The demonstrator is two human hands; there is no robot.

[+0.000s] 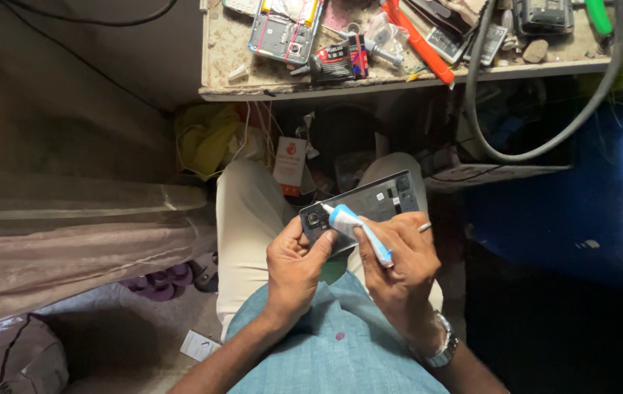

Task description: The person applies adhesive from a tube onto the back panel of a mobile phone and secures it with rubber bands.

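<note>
Sitting low over the lap, an opened phone (370,204) with its back off is being held, dark insides facing up and the camera end toward the left. It's gripped by the left hand (295,264), fingers curled under the left end and the thumb pressed on the edge near the camera, so that hand is clenched on the phone. A small light-blue and white glue tube (359,232) is pinched in the right hand (397,264) between thumb and fingers, with the white nozzle tip laid right at the phone's camera corner, touching or just about touching it. A silver watch (443,349) is worn on the right wrist, and a ring can be made out on one finger of that hand.

Beige trousers (249,219) and a teal shirt (333,350) are seen under the hands.

Up top, a messy dusty workbench (399,79) is loaded with stuff: another stripped phone (282,33), a dark adhesive tube (333,64), an orange-handled tool (417,40), plus a thick grey cable (486,124) looping down off the edge. Yellow cloth (206,138) is stuffed under the bench, well apart from the hands, and purple sandals (162,281) sit on the floor at left.
</note>
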